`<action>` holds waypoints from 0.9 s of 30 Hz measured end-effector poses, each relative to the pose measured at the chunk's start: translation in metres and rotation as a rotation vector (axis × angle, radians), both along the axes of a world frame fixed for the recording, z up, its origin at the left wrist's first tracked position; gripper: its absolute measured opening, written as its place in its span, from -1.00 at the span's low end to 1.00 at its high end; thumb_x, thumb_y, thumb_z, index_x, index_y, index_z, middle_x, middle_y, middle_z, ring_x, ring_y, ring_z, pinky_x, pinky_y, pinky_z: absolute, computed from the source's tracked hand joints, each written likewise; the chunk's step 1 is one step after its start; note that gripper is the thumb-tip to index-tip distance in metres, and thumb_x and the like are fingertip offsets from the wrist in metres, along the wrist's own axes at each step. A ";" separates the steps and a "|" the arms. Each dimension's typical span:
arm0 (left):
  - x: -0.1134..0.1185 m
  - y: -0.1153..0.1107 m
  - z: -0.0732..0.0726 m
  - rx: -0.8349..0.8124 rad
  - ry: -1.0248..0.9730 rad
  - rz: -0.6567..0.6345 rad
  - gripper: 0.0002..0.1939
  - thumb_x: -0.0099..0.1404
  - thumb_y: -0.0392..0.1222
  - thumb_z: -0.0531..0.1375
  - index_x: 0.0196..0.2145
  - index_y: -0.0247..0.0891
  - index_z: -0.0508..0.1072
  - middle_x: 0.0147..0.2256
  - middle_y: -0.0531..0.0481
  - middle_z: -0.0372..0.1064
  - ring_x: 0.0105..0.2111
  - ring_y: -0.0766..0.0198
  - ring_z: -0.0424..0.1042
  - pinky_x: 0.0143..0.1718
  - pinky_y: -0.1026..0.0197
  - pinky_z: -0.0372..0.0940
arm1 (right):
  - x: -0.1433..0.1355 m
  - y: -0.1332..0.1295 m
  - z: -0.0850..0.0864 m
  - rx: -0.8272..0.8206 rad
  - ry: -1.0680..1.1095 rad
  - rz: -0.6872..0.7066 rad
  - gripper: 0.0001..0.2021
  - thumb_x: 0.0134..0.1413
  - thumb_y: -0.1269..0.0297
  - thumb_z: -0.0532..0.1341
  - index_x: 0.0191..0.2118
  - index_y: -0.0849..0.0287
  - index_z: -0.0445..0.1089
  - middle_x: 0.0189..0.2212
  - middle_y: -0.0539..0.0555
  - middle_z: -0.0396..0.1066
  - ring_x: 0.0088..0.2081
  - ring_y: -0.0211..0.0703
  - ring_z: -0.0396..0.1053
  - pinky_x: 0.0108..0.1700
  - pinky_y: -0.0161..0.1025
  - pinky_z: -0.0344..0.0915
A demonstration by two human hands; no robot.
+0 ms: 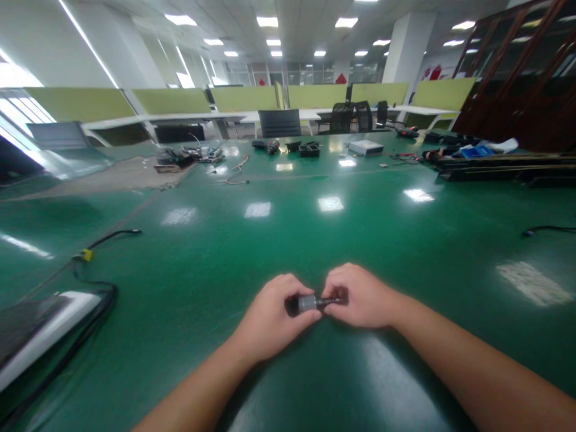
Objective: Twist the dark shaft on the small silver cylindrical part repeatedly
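Low over the green tabletop (288, 240), both hands are closed on one small cylinder (308, 303), dark with a grey band and a narrow dark stem pointing right. My left hand (274, 318) grips its thicker body between thumb and fingers. The thin end sits between the thumb and bent fingers of my right hand (357, 297). Those fingers partly hide the tip, and I cannot tell what kind of tool or container it is.
At left lie a flat device with a white edge (74, 303), a black cable (108, 300) and a cable with a yellow tag (85, 255). Electronic parts (189, 156), a silver box (365, 147) and dark long pieces (504, 168) lie farther back. Another cable (546, 229) is at right.
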State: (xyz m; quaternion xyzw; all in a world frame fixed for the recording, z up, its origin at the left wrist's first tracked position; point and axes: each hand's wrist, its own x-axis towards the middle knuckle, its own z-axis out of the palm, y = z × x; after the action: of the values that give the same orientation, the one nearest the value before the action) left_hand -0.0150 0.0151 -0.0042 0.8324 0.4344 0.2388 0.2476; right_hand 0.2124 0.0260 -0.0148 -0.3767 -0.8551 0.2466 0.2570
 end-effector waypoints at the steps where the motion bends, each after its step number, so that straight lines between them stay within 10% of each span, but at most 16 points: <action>1: 0.000 0.000 0.000 -0.001 -0.004 -0.001 -0.80 0.20 -0.09 0.39 -0.23 -0.20 0.58 -0.28 -0.01 0.47 -0.24 0.15 0.43 -0.17 0.15 0.26 | 0.001 0.000 0.000 0.000 -0.005 0.002 -0.96 -0.06 0.40 0.35 -0.40 0.17 0.50 -0.45 -0.02 0.48 -0.37 -0.21 0.40 -0.22 -0.27 0.21; 27: 0.001 -0.001 0.002 -0.031 -0.015 0.030 -0.80 0.15 -0.15 0.42 -0.27 -0.20 0.56 -0.29 0.00 0.48 -0.24 0.14 0.43 -0.15 0.13 0.26 | 0.038 0.016 0.009 -0.376 -0.036 -0.047 -0.92 -0.15 0.41 0.36 -0.41 0.20 0.51 -0.55 -0.06 0.43 -0.52 -0.28 0.34 -0.48 -0.37 0.19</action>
State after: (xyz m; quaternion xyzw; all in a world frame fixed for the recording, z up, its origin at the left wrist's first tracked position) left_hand -0.0141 0.0141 -0.0017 0.8201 0.4486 0.2421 0.2600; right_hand 0.2505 0.0415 -0.0060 -0.4423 -0.7893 0.3893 0.1726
